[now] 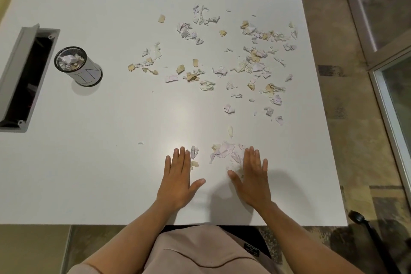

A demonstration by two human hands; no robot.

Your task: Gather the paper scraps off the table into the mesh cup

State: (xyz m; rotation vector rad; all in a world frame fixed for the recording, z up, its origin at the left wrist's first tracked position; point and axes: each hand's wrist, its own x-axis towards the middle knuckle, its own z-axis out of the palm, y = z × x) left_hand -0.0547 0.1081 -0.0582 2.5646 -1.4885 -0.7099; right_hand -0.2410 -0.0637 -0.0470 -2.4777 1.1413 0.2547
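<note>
My left hand and my right hand lie flat on the white rectangular table near its front edge, fingers straight and spread, gripping nothing. Between them sits a small heap of torn lilac and cream paper scraps; my right fingers touch its edge, and a couple of bits lie just beside my left fingertips. Many more scraps are scattered across the far right of the table. The black mesh cup with a pale paper wrap stands well apart at far left, scraps already inside, beside a grey open cable hatch.
</note>
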